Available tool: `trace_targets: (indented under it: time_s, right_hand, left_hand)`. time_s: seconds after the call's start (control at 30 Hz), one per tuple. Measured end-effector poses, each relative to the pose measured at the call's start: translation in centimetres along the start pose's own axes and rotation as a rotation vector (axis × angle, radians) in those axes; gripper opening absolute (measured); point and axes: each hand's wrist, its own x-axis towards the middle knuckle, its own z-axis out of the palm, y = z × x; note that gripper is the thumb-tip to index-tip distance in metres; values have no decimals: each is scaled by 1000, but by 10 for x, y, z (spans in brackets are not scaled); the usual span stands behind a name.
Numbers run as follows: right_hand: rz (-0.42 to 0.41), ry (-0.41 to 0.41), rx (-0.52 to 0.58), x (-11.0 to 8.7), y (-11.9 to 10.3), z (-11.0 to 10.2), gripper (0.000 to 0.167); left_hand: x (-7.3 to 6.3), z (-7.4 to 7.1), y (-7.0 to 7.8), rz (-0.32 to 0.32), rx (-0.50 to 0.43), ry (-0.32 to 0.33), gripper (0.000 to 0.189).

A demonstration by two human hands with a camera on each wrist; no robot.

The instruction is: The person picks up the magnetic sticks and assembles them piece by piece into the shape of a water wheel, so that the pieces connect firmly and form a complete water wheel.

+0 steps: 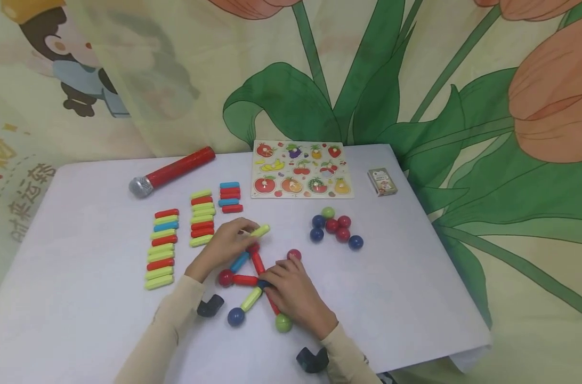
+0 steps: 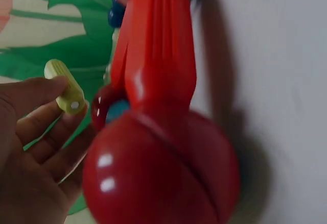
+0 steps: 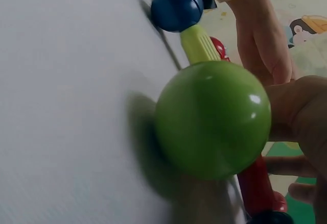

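Note:
My left hand (image 1: pixel 226 244) pinches a yellow-green magnetic rod (image 1: pixel 260 231) between thumb and fingers; a small metal dot shows on its end in the left wrist view. Just below that rod lies the red ball (image 1: pixel 253 248) at the top of a flat rod-and-ball figure. My right hand (image 1: pixel 296 290) grips the dark blue ball (image 1: pixel 263 284) at the figure's middle, partly covering it. Red rods (image 1: pixel 245 280), a blue rod (image 1: pixel 240 262) and a yellow-green rod (image 1: pixel 251 299) link to a left red ball (image 1: pixel 226 277), a blue ball (image 1: pixel 235 317) and a green ball (image 1: pixel 283 322).
A loose red ball (image 1: pixel 294 255) lies by my right fingertips. Several balls (image 1: pixel 342 234) cluster to the right. Rod columns (image 1: pixel 160 248) stand left. Behind are a red microphone-shaped object (image 1: pixel 180 166), a fruit board (image 1: pixel 302 170) and a small box (image 1: pixel 382 182). Black elbow pieces (image 1: pixel 210 306) lie near both forearms.

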Motion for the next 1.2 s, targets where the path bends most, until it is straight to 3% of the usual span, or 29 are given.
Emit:
trace_targets:
  time_s: [0.1,0.2,0.53,0.67,0.77,0.9,1.07,1.2]
  right_hand:
    - [-16,-27,23,0,2,-3,31]
    - [-27,-34,31,0,2,-3,31]
    - [-9,-70,-17,-2,4,-7,35]
    - [-2,-10,1,-5,4,-5,32]
    - [63,99,29,-6,5,-3,33]
    - [252,198,93,-5,11,-4,42]
    - [437,136,132,2,24,-4,49]
    - [443,97,179,8,31,-2,46]
  left_hand:
    - [-4,7,1,36,-24,-42,34]
    - [-8,11,0,41,9,-36,34]
    - [-16,10,-1,-16,67,-29,33]
    - [-18,10,0,-36,147,-30,33]
    - [-20,11,2,-48,192,-33,34]
    - [-23,11,3,-67,198,-27,36]
    - [-27,12,2,-109,204,-28,38]
    - [-30,14,1,-120,198,-28,40]
